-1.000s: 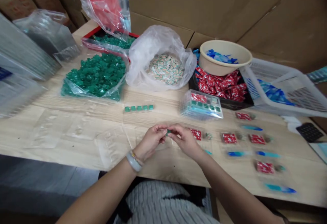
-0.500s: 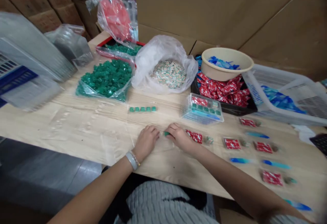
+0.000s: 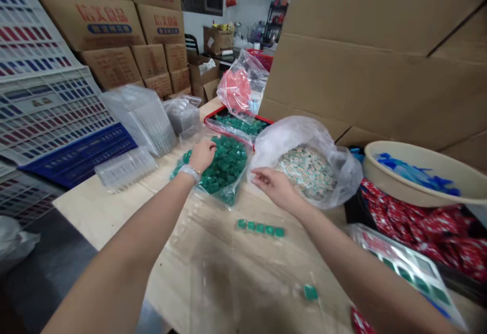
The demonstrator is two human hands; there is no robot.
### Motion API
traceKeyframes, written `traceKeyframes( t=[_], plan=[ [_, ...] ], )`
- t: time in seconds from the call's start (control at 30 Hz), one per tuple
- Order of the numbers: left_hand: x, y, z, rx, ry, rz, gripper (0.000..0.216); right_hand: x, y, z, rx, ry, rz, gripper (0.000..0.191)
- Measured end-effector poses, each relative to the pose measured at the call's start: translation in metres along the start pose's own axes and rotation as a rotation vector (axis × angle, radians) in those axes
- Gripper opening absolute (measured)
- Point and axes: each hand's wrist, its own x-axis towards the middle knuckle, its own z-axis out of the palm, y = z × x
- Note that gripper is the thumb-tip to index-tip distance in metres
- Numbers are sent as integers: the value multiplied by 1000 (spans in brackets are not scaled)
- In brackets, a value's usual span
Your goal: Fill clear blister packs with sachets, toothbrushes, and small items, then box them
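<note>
My left hand (image 3: 201, 154) reaches into an open clear bag of small green wrapped pieces (image 3: 224, 164); its fingers curl down among them, and what they hold is hidden. My right hand (image 3: 272, 187) hovers just right of that bag, fingers loosely apart and empty, in front of a white bag of pale mixed pieces (image 3: 304, 169). A short row of green pieces (image 3: 261, 228) lies in a clear sleeve on the wooden table (image 3: 114, 212). One single green piece (image 3: 310, 291) lies nearer to me.
A beige bowl of blue packets (image 3: 418, 174) sits over a black tray of red sachets (image 3: 426, 225) at right. A filled clear box (image 3: 411, 268) lies nearer. Stacked clear trays (image 3: 140, 115), plastic crates (image 3: 45, 105) and cartons stand at left; a pink-filled bag (image 3: 239, 88) behind.
Both hands left the single green piece near the table's front edge and moved forward. The left hand went into the green bag. The camera swung up and closer.
</note>
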Motion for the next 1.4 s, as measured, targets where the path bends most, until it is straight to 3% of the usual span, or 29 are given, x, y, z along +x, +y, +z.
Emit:
traceKeyframes(
  t=[0.1,0.23,0.37,0.5,0.6,0.73,0.87,1.1,1.2,1.4],
  plan=[
    [41,-14,17,-10,-85,50,23,83,18,34,-82,-18,40,21],
    [55,-25,32,-43,-190,141,14,154,51,65,-198,-16,12,26],
    [50,-36,33,-60,-198,157,12,193,68,84,-218,-121,-15,29],
    [42,-36,29,-177,-69,56,11,201,67,87,-162,-171,9,19],
    [31,-25,22,-553,-11,-152,14,183,60,74,208,-169,172,20],
    [4,-1,16,-1158,-118,-464,24,141,45,54,863,-286,400,19],
    [-27,26,17,-1447,-122,-584,20,99,26,50,1122,-283,427,22],
    [-87,71,22,-1522,-157,-553,24,24,-4,55,1022,52,427,24],
    [-113,84,24,-1468,-172,-521,25,-12,-10,48,1142,31,487,28],
    [-155,105,34,-1128,-156,-323,17,-75,-10,35,1361,-30,617,24]
  ],
)
